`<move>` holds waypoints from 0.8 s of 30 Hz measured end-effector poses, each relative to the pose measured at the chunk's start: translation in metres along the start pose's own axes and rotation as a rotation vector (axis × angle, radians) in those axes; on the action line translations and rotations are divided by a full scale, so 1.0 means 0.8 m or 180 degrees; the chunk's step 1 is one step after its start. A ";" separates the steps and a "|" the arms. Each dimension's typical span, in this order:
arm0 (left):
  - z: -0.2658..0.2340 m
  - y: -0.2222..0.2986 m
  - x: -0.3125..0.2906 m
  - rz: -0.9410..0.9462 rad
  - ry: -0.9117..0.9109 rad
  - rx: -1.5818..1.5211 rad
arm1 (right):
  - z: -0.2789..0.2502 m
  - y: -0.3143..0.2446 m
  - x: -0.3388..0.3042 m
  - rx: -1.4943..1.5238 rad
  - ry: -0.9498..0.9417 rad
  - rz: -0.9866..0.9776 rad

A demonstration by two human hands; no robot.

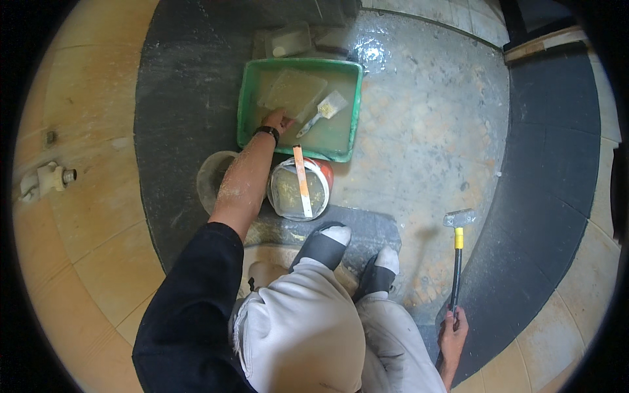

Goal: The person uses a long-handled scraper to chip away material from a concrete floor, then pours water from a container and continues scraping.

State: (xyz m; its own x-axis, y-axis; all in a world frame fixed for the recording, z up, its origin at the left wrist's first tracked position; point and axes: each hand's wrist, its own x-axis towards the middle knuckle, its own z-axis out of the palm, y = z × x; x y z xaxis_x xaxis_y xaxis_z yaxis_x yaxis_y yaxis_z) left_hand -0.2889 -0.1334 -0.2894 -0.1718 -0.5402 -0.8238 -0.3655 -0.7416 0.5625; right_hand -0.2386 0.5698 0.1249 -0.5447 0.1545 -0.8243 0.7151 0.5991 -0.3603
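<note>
My left hand reaches into a green tray of cloudy water. Its fingers are closed at the lower edge of a flat, see-through rectangular piece, which lies tilted in the water. To the right of that hand, inside the tray, rests a brush with a pale handle and wide, whitish bristles. At the lower right, my right hand is wrapped around the black handle of a tool with a yellow collar and a broad grey head. Whether it is a hammer or a scraper I cannot tell.
Just below the tray stands a round bucket with an orange-and-white strip across its top. A cloudy container is partly behind my left forearm. A pipe fitting juts from the left tiled wall. Wet grey floor extends to the right.
</note>
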 end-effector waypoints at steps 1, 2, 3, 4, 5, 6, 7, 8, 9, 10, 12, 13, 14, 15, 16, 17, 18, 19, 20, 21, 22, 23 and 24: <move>-0.002 0.001 0.004 -0.0166 -0.0091 -0.0052 | 0.000 -0.003 0.001 0.0002 0.0009 -0.0021; -0.009 0.001 0.004 -0.0321 -0.0175 -0.0102 | -0.002 -0.002 0.004 -0.0008 -0.0014 -0.0050; -0.008 -0.008 0.000 -0.0517 -0.0280 -0.0152 | -0.008 0.002 0.007 -0.0037 -0.0002 -0.0057; -0.006 -0.016 -0.005 -0.0523 -0.0377 -0.0271 | -0.011 0.002 0.008 -0.0065 0.0003 -0.0071; -0.006 -0.022 -0.012 -0.0523 -0.0469 -0.0391 | -0.012 0.001 0.007 -0.0082 0.0013 -0.0072; -0.007 -0.023 -0.018 -0.0507 -0.0549 -0.0510 | -0.012 -0.004 0.008 -0.0094 0.0007 -0.0082; -0.006 -0.023 -0.024 -0.0497 -0.0531 -0.0523 | -0.011 -0.007 0.009 -0.0106 -0.0002 -0.0091; -0.006 -0.022 -0.029 -0.0486 -0.0511 -0.0534 | -0.012 -0.006 0.009 -0.0097 -0.0009 -0.0088; -0.007 -0.020 -0.034 -0.0467 -0.0488 -0.0545 | -0.012 -0.004 0.010 -0.0083 -0.0022 -0.0089; -0.009 -0.018 -0.040 -0.0398 -0.0536 -0.0474 | -0.012 -0.003 0.011 -0.0069 -0.0035 -0.0088; -0.018 -0.012 -0.050 -0.0265 -0.0616 -0.0320 | -0.009 -0.004 0.012 -0.0079 -0.0027 -0.0061; -0.022 -0.008 -0.054 -0.0265 -0.0639 -0.0361 | -0.008 -0.003 0.011 -0.0082 -0.0030 -0.0040; -0.026 -0.003 -0.059 -0.0263 -0.0660 -0.0399 | -0.007 0.002 0.013 -0.0070 -0.0079 -0.0133; -0.030 0.004 -0.064 -0.0253 -0.0679 -0.0433 | -0.007 0.010 0.018 -0.0051 -0.0134 -0.0227; -0.020 0.001 -0.077 -0.0258 -0.0671 -0.0529 | -0.007 0.013 0.017 -0.0047 -0.0142 -0.0299; -0.008 -0.003 -0.091 -0.0262 -0.0660 -0.0623 | -0.008 0.014 0.014 -0.0021 -0.0107 -0.0232; 0.004 -0.004 -0.110 -0.0262 -0.0645 -0.0714 | -0.007 0.010 0.010 0.0009 -0.0078 -0.0166; 0.012 0.000 -0.123 -0.0257 -0.0549 -0.0738 | -0.007 0.006 0.007 0.0047 -0.0062 -0.0112; 0.021 0.004 -0.137 -0.0257 -0.0456 -0.0761 | -0.008 0.004 0.005 0.0030 -0.0075 -0.0084; 0.024 0.012 -0.143 -0.0228 -0.0356 -0.0787 | -0.008 0.003 0.005 0.0023 -0.0108 -0.0074; 0.026 0.022 -0.148 -0.0025 -0.0384 -0.0713 | -0.007 0.003 0.005 0.0014 -0.0135 -0.0063; 0.028 0.035 -0.152 0.0174 -0.0415 -0.0638 | -0.006 0.004 0.005 0.0019 -0.0139 -0.0070; 0.030 0.047 -0.155 0.0379 -0.0441 -0.0566 | -0.005 0.005 0.006 0.0023 -0.0150 -0.0081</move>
State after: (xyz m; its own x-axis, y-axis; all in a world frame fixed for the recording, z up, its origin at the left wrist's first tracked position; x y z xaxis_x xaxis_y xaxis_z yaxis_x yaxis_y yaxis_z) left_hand -0.3036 -0.0844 -0.1676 -0.3322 -0.5775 -0.7458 -0.1705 -0.7409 0.6496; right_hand -0.2399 0.5759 0.1214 -0.5416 0.1019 -0.8344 0.7045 0.5965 -0.3845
